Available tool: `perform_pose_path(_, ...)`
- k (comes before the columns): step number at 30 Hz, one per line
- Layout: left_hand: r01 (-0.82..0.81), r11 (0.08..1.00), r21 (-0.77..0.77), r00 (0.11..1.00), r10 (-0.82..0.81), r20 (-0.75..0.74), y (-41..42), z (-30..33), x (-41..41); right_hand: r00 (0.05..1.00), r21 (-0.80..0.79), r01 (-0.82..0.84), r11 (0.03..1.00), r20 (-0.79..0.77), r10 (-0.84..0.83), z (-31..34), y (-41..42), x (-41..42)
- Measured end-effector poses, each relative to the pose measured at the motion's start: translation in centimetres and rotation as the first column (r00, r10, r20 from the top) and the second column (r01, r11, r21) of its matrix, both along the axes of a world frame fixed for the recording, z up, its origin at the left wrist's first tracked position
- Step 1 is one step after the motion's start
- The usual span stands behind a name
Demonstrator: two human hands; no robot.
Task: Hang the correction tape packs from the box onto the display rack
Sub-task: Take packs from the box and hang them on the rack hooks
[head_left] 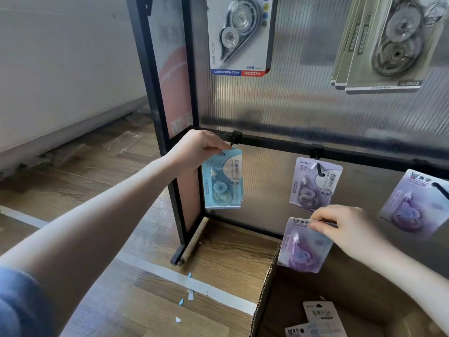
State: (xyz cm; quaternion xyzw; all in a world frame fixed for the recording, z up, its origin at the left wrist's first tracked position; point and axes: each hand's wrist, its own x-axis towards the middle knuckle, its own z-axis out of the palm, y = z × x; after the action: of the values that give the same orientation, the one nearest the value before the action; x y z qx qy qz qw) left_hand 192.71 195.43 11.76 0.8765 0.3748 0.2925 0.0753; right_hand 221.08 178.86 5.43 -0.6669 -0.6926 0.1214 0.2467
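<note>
Left hand [198, 148] pinches top of blue pack [223, 180] at the rack's [279, 142] left hook [234, 139] — right hand [345, 227] grips a purple pack [305, 246] just above the box [267, 288]; more packs lie inside.

Wood-look floor [102, 195] carries rack frame [184, 239], cardboard box [264, 295], white tape strip [194, 285], perhaps paper scraps [190, 294].
</note>
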Motion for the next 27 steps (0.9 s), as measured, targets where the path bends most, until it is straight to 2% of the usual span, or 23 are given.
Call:
perform_pose_path(6,-0.015,0.997,0.074,0.997,0.021,-0.079,0.9,-0.6,0.3,1.000,-0.025,0.015,1.000,0.010,-0.014,0.1,-0.1,0.3)
perform_pose_path(14,-0.089,0.986,0.142,0.995,0.094,-0.027,1.9,-1.8,1.6,1.000,0.026,0.010,1.000,0.012,-0.010,1.4,-0.6,1.5)
perform_pose_path(22,-0.210,0.963,0.168,0.976,0.196,0.096,0.5,-2.1,1.7,0.996,0.045,0.074,0.996,0.045,-0.076,1.8,-2.2,3.7)
perform_pose_path(27,-0.245,0.958,0.149,0.964,0.223,0.146,-1.8,-1.9,2.1,0.991,0.049,0.132,0.990,0.009,-0.132,2.4,-3.4,4.8)
